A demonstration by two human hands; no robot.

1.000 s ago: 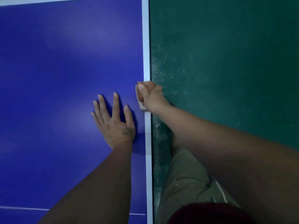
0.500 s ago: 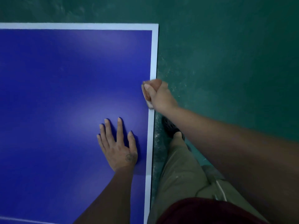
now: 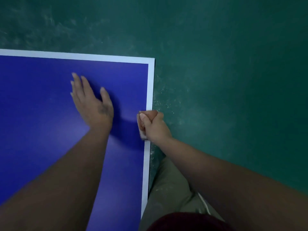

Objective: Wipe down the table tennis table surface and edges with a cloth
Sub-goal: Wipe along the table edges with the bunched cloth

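The blue table tennis table (image 3: 41,122) has a white border line; its far right corner is in view. My right hand (image 3: 155,127) grips a small pale cloth (image 3: 142,133) and presses it against the table's right edge, on the white line. Most of the cloth is hidden inside my fist. My left hand (image 3: 90,100) is over the blue surface to the left of it, fingers spread and pointing away from me, holding nothing.
Dark green floor (image 3: 225,72) surrounds the table, with pale dust specks beside the right edge. My leg in khaki trousers (image 3: 168,185) stands close against the table's right side.
The view has shifted so the table's far corner sits lower in the frame. My left hand has moved forward over the surface. My right hand still holds the cloth on the right edge.
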